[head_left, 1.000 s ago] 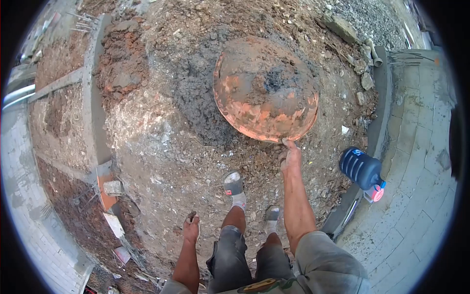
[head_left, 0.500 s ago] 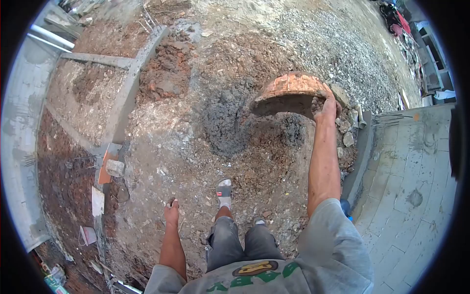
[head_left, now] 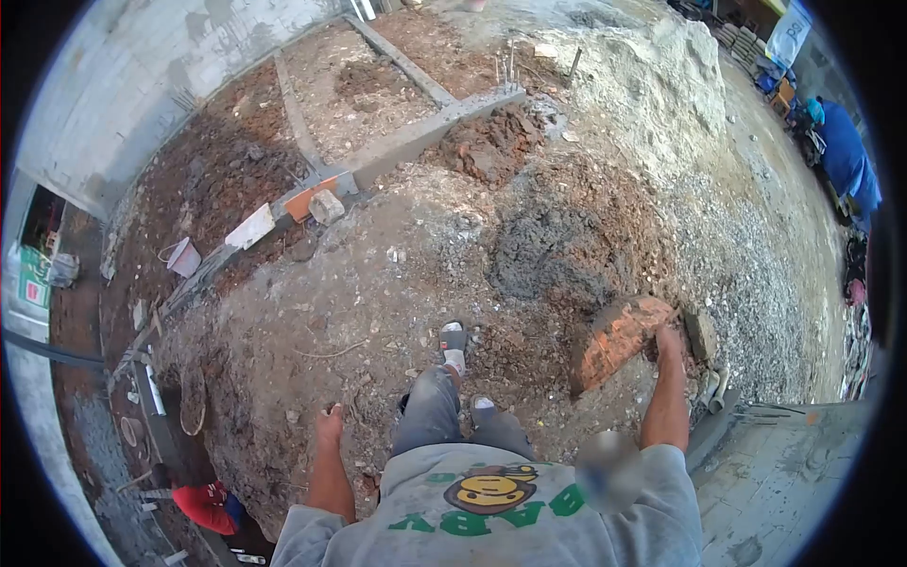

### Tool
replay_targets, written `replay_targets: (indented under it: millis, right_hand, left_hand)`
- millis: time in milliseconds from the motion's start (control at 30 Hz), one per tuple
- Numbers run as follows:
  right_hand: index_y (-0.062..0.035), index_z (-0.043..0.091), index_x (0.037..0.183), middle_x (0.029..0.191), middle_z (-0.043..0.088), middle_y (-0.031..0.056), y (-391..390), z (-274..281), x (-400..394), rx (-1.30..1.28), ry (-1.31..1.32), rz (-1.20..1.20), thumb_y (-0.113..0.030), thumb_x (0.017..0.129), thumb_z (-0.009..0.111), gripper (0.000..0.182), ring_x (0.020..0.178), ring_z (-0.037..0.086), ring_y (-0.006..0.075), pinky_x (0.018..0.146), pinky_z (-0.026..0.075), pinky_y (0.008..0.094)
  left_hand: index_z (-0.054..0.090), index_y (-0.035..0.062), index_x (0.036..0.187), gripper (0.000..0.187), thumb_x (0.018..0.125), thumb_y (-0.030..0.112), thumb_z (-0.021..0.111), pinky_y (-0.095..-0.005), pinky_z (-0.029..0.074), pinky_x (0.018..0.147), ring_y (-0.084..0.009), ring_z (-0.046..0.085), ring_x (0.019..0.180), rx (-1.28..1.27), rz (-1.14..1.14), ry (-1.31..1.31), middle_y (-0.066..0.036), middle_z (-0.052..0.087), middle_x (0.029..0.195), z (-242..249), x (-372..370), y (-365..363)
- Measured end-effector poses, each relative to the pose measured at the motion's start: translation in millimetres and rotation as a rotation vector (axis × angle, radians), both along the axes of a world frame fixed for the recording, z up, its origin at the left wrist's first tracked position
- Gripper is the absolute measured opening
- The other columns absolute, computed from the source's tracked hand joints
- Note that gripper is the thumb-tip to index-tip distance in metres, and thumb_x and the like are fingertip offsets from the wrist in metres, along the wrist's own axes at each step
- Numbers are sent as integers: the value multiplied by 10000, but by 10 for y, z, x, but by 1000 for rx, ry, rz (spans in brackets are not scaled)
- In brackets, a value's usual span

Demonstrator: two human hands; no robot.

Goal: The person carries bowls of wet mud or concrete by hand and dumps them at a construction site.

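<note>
My right hand [head_left: 669,340] grips the rim of an orange, mortar-crusted basin [head_left: 621,338]. The basin is tipped on its side close to the ground, its outer wall facing me, so its inside is hidden. Just beyond it lies a heap of wet grey mortar [head_left: 548,248] on the dirt. My left hand [head_left: 329,422] hangs low on the left over bare ground, fingers curled in, with nothing visible in it.
A concrete beam [head_left: 406,142] with a stone block [head_left: 327,207] by it runs along the left. A small bucket [head_left: 181,257] lies farther left. In a trench at lower left is a person in a red shirt [head_left: 203,507]. Gravel [head_left: 756,321] spreads right.
The basin has gone from raised, mouth facing down, to low and tipped on its side, still in my right hand. My view has swung left, bringing the person in red into sight.
</note>
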State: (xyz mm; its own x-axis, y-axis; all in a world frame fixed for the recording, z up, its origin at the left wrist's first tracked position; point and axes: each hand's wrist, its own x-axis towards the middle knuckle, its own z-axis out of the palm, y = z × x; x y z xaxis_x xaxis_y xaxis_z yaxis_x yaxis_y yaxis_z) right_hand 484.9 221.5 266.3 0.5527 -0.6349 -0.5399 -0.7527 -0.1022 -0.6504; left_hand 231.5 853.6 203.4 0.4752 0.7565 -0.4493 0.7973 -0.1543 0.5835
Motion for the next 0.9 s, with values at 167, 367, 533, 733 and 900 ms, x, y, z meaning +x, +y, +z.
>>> replay_targets:
  millis: [167, 367, 533, 733, 900]
  right_hand:
    - [81, 590, 662, 559, 567, 148, 203, -180, -490, -315, 313, 589, -191, 628, 585, 275, 522, 589, 281, 491, 436, 372]
    - [53, 626, 853, 914, 602, 244, 611, -318, -686, -792, 569, 1208, -446, 603, 649, 559, 912, 587, 325, 763, 474, 387]
    - [42, 635, 850, 854, 630, 199, 1187, -579, -748, -986, 517, 1537, -479, 521, 709, 621, 868, 613, 285, 754, 482, 373]
    - [13, 629, 923, 986, 585, 231, 2697, -673, -998, -1099, 442, 1830, -414, 591, 657, 541, 961, 569, 307, 845, 442, 368]
    - [6, 633, 922, 979, 597, 218, 4251, -369, -1463, -1114, 286, 1935, -314, 678, 584, 405, 979, 567, 290, 807, 467, 374]
  left_hand:
    - [551, -47, 1055, 432, 768, 276, 553, -365, 400, 858, -333, 539, 1010, 269, 177, 468, -215, 573, 1060, -1224, -2721, 695]
    - [524, -80, 1079, 529, 769, 348, 547, -367, 384, 901, -369, 479, 1082, -67, 520, 562, -244, 524, 1124, -1493, -4055, 20]
    - [534, -63, 1080, 526, 749, 342, 584, -356, 393, 880, -334, 501, 1072, -187, 624, 318, -233, 539, 1112, -1837, -4174, -270]
    - [559, -75, 1031, 435, 755, 259, 593, -353, 423, 822, -288, 566, 973, -158, 941, -63, -214, 592, 1018, -919, -4766, 498]
    - [547, -75, 1050, 422, 774, 244, 575, -322, 415, 801, -260, 572, 908, 147, 1239, -159, -163, 601, 998, -129, -5458, 793]
